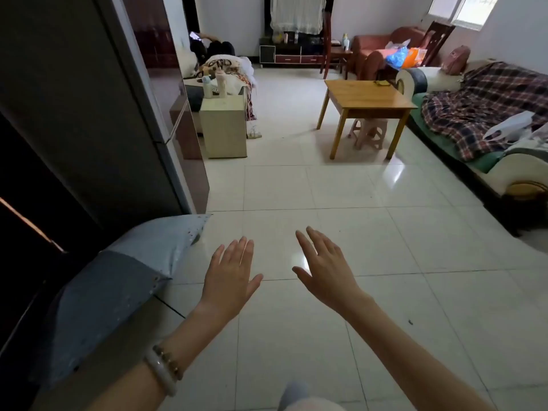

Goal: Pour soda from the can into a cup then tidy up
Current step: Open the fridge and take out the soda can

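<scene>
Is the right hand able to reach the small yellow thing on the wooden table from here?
Probably not. The right hand hovers open over the tiled floor; the wooden table with the small yellow thing stands far beyond it. Bare floor lies between, so walking closer should do.

Left hand (229, 277) and right hand (324, 271) outstretched, fingers straight, holding nothing.

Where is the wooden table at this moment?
In the head view the table stands upper right of centre on the tiled floor, just left of the sofa, with a pink stool under it.
</scene>
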